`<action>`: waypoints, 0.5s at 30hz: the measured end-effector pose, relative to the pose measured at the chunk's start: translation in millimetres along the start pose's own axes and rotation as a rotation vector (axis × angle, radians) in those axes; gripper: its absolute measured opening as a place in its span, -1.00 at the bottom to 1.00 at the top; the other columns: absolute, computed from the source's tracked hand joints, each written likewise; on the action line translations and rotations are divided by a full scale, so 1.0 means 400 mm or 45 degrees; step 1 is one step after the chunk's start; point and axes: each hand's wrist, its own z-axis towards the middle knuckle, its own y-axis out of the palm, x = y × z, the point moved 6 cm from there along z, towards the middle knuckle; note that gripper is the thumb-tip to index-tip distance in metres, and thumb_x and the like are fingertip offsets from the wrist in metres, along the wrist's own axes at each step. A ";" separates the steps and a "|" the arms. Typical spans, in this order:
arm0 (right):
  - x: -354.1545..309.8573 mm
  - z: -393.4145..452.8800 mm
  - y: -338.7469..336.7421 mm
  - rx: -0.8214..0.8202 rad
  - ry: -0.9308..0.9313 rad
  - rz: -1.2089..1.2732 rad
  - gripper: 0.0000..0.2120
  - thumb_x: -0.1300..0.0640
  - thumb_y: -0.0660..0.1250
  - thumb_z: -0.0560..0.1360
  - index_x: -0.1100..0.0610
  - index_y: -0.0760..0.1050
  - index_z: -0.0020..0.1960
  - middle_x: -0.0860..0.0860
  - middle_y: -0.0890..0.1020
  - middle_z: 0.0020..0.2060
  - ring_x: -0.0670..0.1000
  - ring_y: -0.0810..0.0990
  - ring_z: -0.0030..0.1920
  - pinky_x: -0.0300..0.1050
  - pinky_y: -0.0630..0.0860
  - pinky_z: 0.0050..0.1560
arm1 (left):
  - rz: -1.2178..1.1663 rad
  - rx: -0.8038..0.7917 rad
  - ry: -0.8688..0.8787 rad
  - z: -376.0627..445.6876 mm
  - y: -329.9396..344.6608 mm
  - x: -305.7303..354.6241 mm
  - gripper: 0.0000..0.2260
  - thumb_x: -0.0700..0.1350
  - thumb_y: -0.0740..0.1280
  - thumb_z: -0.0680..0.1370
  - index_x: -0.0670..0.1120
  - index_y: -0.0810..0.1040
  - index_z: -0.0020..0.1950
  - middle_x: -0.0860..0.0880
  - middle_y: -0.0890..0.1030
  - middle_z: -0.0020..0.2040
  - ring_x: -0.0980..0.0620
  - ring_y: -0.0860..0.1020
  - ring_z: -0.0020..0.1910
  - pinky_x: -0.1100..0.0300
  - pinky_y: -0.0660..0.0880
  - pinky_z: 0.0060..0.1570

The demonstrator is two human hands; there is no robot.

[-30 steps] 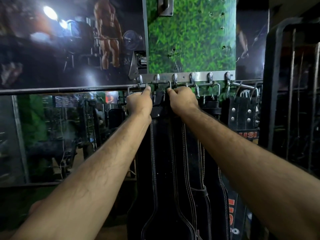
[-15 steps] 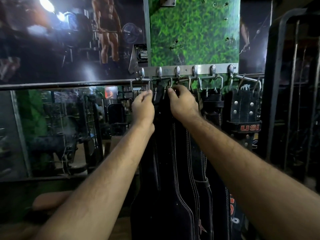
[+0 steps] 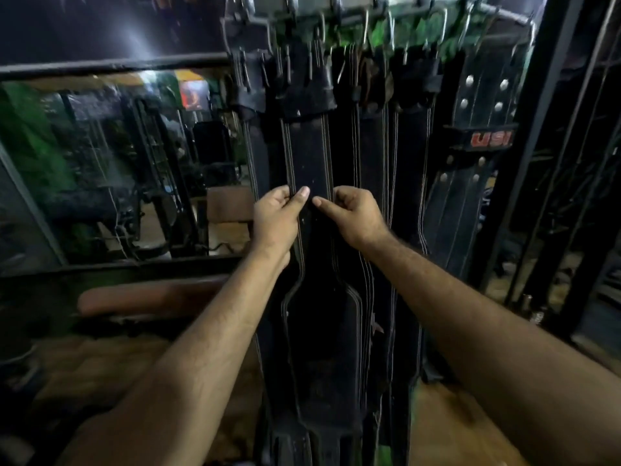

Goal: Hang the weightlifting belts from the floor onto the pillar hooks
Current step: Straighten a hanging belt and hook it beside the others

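Mirror wall (image 3: 100, 169): fills the left side, reflecting dim gym gear behind a dark frame.
Row of belts (image 3: 403, 196): several black stitched belts hang side by side from the hooks, reaching down toward the floor.
Front belt (image 3: 309, 156): hangs straight from a hook, the narrow strap above, the wide back pad below the hands.
Studded belt (image 3: 484, 105): hangs at the right end, carrying a red "USI" label.
Padded bench (image 3: 148, 297): brown, low on the left, beside the belts.
Left hand (image 3: 277, 218): grips the front belt's left edge, thumb on its face.
Right hand (image 3: 356, 215): pinches the same belt's right edge, fingers curled.
Hooks (image 3: 366, 25): metal, in a row along the top, blurred.
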 end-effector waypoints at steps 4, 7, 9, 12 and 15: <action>0.124 -0.101 0.046 -0.108 0.106 0.025 -0.60 0.09 0.47 0.54 0.03 0.37 -0.39 -0.22 0.44 -0.56 -0.22 0.38 -0.52 -0.31 0.32 -0.44 | 0.239 -0.105 -0.047 -0.076 -0.039 -0.140 -0.71 -0.17 0.42 0.58 -0.07 0.44 -0.32 -0.01 0.48 -0.37 0.11 0.48 -0.34 0.16 0.50 -0.27; 0.235 -0.189 0.097 -0.216 0.236 0.111 -0.85 0.13 0.48 0.52 0.04 0.59 -0.21 -0.18 0.69 -0.31 -0.24 0.65 -0.27 -0.26 0.59 -0.22 | 0.394 -0.199 -0.162 -0.142 -0.075 -0.258 -0.70 -0.13 0.44 0.56 -0.12 0.45 -0.32 0.00 0.52 -0.39 0.18 0.49 -0.39 0.19 0.52 -0.32; 0.298 -0.241 0.112 -0.183 0.264 0.181 -0.82 0.06 0.53 0.47 0.13 0.66 -0.01 0.01 0.76 -0.09 -0.02 0.74 -0.05 0.00 0.68 0.02 | 0.400 -0.238 -0.211 -0.183 -0.097 -0.321 -0.87 -0.13 0.46 0.54 -0.20 0.64 -0.06 -0.07 0.72 -0.14 0.06 0.70 -0.15 0.07 0.66 -0.10; 0.352 -0.291 0.118 -0.104 0.354 0.310 -0.72 0.16 0.56 0.44 0.21 0.62 0.11 0.11 0.74 0.02 0.06 0.74 0.05 -0.02 0.66 0.11 | 0.357 -0.206 -0.214 -0.201 -0.120 -0.358 -0.82 -0.15 0.49 0.51 -0.15 0.65 0.09 -0.03 0.74 -0.02 0.04 0.72 -0.02 0.08 0.66 0.02; 0.407 -0.338 0.140 -0.094 0.493 0.409 -0.57 0.22 0.55 0.44 0.31 0.56 0.25 0.17 0.70 0.14 0.10 0.71 0.14 0.05 0.64 0.19 | 0.269 -0.154 -0.240 -0.207 -0.134 -0.378 -0.76 -0.17 0.52 0.48 -0.13 0.62 0.12 -0.07 0.73 0.06 0.00 0.71 0.05 0.03 0.65 0.10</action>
